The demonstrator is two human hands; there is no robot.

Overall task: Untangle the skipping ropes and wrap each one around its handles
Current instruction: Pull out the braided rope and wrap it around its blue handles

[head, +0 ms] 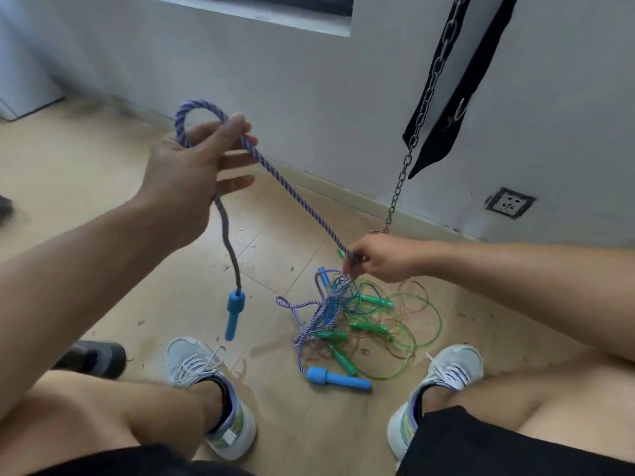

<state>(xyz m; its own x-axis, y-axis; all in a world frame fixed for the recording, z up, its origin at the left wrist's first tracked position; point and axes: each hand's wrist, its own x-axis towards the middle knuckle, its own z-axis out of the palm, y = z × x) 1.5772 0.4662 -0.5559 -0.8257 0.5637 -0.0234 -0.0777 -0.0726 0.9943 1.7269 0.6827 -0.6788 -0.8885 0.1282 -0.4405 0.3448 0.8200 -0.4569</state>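
The head camera looks down at a pale wood-look floor [103,173], scuffed and speckled with small debris, that meets a light grey wall [309,97] along a low skirting. A socket plate [510,203] sits low on the wall at right. A metal chain [417,128] hangs down in front of the wall beside a black strap [457,80], its lower end reaching the floor near the skirting. The person sits with knees apart, a pale sneaker [213,389] on each side of the scene, and a dark shoe [92,359] lies at the left.

The left hand [192,166] is raised, thumb and forefinger pinching the purple braided rope [275,180] where it arches into a loop above the hand; the other fingers are spread straight. From that pinch one strand drops almost straight down to a blue handle [234,312], which hangs clear of the floor, long axis near vertical, narrow end pointing down. The other strand runs taut, diagonally down and right, to the right hand [381,257], whose fingertips pinch it just above the heap.

Below the right hand, between the feet, lies the tangle [343,321]: purple rope mixed with thin green and reddish cords and several green handles [338,355]. A second blue handle [338,379] lies flat on the floor at the near edge, long axis roughly left to right, narrow end pointing right.
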